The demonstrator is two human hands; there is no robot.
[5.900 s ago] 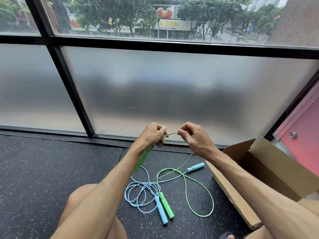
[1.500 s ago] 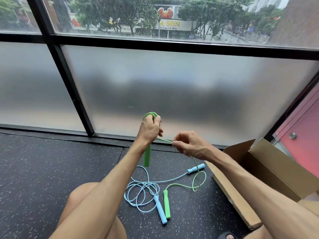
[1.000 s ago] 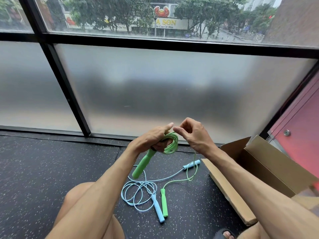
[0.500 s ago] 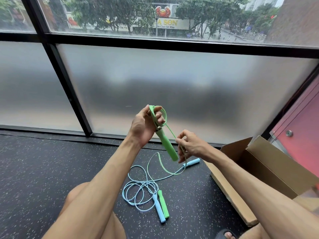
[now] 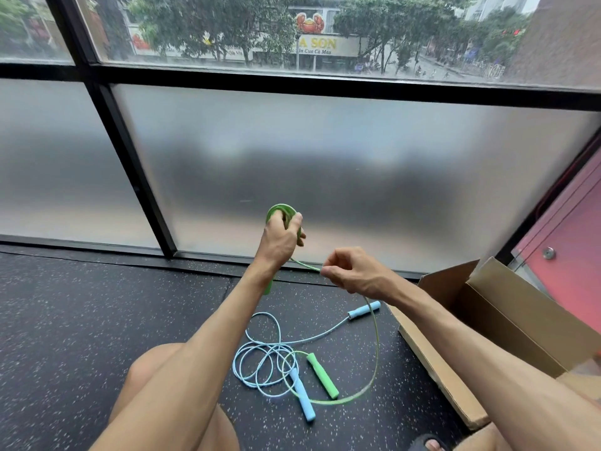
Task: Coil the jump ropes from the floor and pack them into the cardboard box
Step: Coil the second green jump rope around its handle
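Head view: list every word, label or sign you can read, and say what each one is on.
"A SON": large yellow letters on the shop sign across the street; earlier letters hidden.
"Cua Ca Mau": small line beneath, only roughly legible.
Too blurred to read: the left banner.
No print visible on the cardboard box, green jump rope or blue jump rope.

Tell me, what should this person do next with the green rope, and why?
Probably carry the right hand, pinching the green rope, up and over to lay another turn on the coil the left hand grips. A long loop and the second handle lie on the floor, so it is not ready for the cardboard box.
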